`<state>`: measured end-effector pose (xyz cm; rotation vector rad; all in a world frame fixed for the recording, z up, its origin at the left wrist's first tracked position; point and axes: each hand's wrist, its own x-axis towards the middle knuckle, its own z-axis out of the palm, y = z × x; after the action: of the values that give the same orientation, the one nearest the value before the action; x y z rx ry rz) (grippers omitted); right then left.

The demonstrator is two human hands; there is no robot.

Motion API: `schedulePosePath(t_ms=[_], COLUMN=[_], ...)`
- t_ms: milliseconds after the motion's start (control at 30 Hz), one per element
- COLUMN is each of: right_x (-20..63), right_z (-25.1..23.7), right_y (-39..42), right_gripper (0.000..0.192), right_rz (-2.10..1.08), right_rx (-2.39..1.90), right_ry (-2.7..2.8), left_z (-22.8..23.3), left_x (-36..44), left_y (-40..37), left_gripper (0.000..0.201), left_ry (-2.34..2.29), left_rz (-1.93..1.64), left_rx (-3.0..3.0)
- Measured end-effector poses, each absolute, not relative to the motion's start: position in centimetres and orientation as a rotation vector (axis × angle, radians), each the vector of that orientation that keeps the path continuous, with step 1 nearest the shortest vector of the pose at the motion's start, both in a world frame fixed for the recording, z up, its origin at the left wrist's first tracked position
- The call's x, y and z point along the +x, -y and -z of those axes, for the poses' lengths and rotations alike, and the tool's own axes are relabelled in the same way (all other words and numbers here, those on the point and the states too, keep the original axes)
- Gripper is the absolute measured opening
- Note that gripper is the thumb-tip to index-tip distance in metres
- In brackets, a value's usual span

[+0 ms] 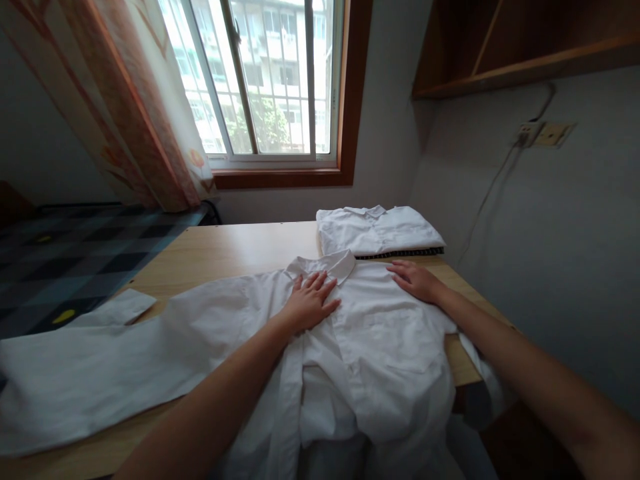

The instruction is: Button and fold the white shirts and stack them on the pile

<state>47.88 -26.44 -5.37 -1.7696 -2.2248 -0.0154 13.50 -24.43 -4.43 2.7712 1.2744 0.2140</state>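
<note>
While both hands, left hand (311,303) and right hand (414,280), press spread fingers on the white shirt (385,347), the wooden table (225,253) fronts the window (265,80).

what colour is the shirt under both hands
White, plain with no pattern; the shirt shows best in the head view, spread on the wooden table.

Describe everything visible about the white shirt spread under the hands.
The white shirt is thin woven cloth with a collar and chest pocket. It lies front up on the wooden table, collar toward the window, hem hanging over the near edge, one long sleeve stretched left. The left hand and right hand press flat below the collar.
</note>
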Motion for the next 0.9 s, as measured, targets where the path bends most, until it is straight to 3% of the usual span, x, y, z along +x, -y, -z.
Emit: schedulePosePath(t_ms=[133,233,300,600,900], right_x=[42.9,37.3,33.9,28.8,27.8], right_z=[1.8,-0.3,-0.4,3.3,4.0], right_y=[26.4,26.3,25.9,23.5,23.5], right_gripper=[0.026,0.027,0.03,0.032,0.025], right_rz=[0.352,0.214,0.011,-0.277,-0.38], right_rx=[-1.794,-1.646,-1.578,-1.622,-1.63], right_ry=[2.259,2.349,2.358,2.142,2.018], left_z=[3.9,3.0,2.5,3.3,3.9], left_x=[13.2,12.0,10.7,8.8,8.5], left_y=[23.6,22.1,21.1,20.0,19.5], left_gripper=[0.061,0.04,0.036,0.044,0.046], left_ry=[-1.292,-1.353,-1.409,-1.429,-1.296], left_rz=[-0.436,-0.796,-0.934,-0.683,-0.815], left_rx=[2.71,2.614,2.535,2.55,2.325])
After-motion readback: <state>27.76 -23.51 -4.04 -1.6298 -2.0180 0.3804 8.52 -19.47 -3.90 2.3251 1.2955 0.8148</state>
